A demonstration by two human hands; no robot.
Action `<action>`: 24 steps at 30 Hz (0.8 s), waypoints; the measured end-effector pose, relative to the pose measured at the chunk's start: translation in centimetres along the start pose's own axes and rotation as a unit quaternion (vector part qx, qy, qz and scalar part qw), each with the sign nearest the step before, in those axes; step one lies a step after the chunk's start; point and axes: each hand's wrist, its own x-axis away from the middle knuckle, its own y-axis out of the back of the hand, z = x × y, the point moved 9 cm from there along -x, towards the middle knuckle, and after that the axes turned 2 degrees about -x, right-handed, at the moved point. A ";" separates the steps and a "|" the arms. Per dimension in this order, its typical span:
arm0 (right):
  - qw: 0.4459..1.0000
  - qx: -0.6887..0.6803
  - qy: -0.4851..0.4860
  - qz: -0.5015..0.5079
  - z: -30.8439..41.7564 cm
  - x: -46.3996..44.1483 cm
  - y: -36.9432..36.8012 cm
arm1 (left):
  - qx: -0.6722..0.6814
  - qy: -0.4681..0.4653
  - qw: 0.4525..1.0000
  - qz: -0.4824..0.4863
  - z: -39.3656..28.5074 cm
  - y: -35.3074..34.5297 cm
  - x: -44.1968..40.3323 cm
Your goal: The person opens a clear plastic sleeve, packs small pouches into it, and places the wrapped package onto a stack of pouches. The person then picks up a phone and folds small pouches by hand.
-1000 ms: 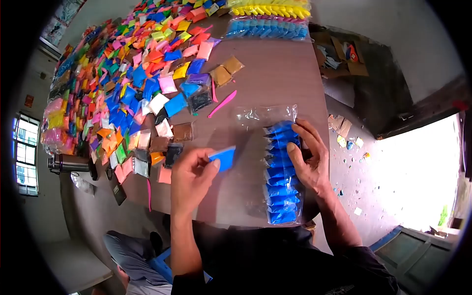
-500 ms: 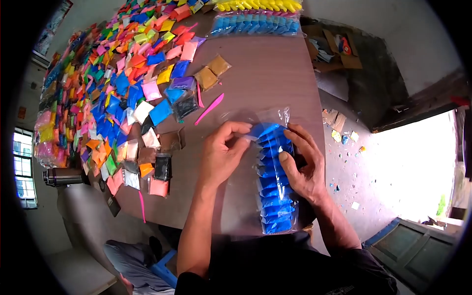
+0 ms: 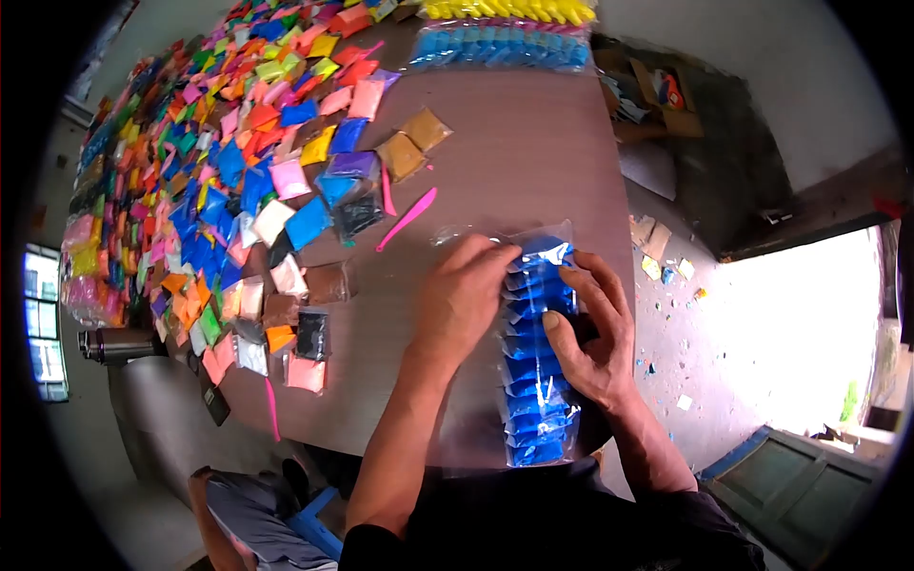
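Note:
A long clear plastic bag (image 3: 540,385) lies on the table, filled with a row of blue packets stacked one against another. My left hand (image 3: 464,297) is at the bag's upper left edge, its fingers drawn together on the plastic there; the fingertips are partly hidden. Along the right side, my right hand (image 3: 598,333) grips the bag, with the thumb resting on top and the fingers curved at its upper right edge. Left of my hands lies a pink plastic knife-shaped tool (image 3: 407,220).
A large heap of small coloured packets (image 3: 233,190) covers the table's left side. Filled bags of light blue packets (image 3: 500,48) and yellow packets (image 3: 509,9) lie at the far end. A metal flask (image 3: 119,344) stands at left. Another person's leg (image 3: 252,514) shows below.
My left hand has moved right and turned over the bag's upper left edge. The loose plastic at the top now lies flatter over the packets. My right hand stays on the bag.

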 end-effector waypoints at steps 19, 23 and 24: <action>0.999 -0.014 0.035 -0.038 -3.2 0.3 -0.2 | 0.095 0.079 0.985 -0.121 -3.0 9.5 15.0; 0.996 0.035 0.087 -0.002 -4.5 -0.6 0.1 | 0.062 0.115 0.984 -0.121 -3.3 8.8 20.2; 0.994 0.033 0.102 0.014 -5.7 -1.1 0.2 | 0.061 0.119 0.982 -0.136 -3.4 8.9 21.2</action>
